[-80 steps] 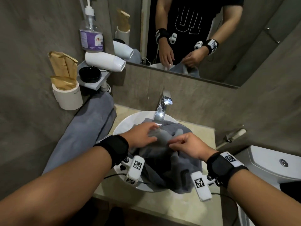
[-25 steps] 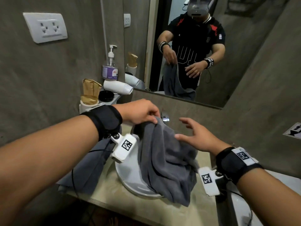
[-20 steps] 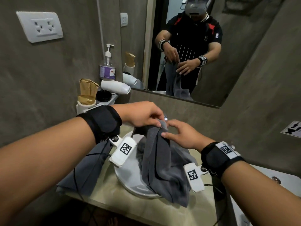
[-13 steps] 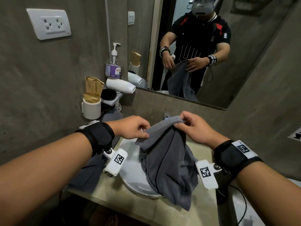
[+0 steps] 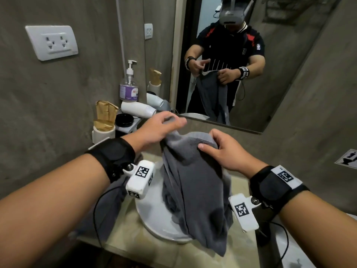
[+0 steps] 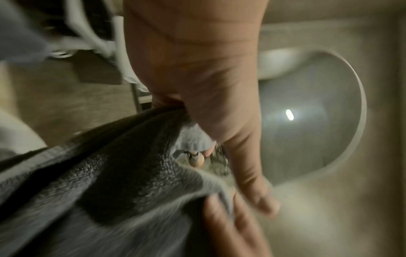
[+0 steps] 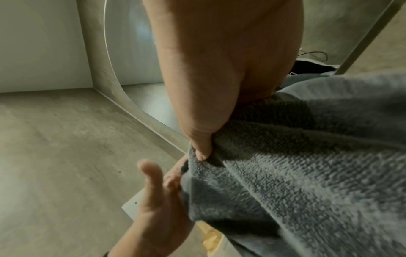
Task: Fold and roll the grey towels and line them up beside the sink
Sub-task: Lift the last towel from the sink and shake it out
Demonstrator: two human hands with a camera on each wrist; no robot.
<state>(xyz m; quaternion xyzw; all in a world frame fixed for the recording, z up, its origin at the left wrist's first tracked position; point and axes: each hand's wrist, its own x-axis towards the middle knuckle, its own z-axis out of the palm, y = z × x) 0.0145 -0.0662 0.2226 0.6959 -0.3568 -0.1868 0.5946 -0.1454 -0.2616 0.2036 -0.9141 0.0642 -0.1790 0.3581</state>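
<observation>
A dark grey towel (image 5: 193, 180) hangs from both hands above the white sink (image 5: 154, 215), and its lower end drapes over the front rim. My left hand (image 5: 168, 125) holds the top edge at the left, with a fold of towel (image 6: 110, 173) running up into the palm. My right hand (image 5: 214, 147) grips the same edge on the right, its thumb (image 7: 202, 147) pressing into the cloth (image 7: 307, 165). A second grey towel (image 5: 114, 192) lies on the counter left of the sink, partly hidden by my left forearm.
On a small shelf at the back left stand a soap dispenser (image 5: 129, 84), a white hair dryer (image 5: 137, 110) and a black dish (image 5: 124, 120). A white cup of paper bags (image 5: 103, 130) sits beside it. A mirror (image 5: 289, 55) hangs behind the sink. The beige counter (image 5: 123, 238) is narrow.
The towel was lifted out of the basin. Since half a second ago my left hand has shifted up along the top edge, and both hands hold it a little higher.
</observation>
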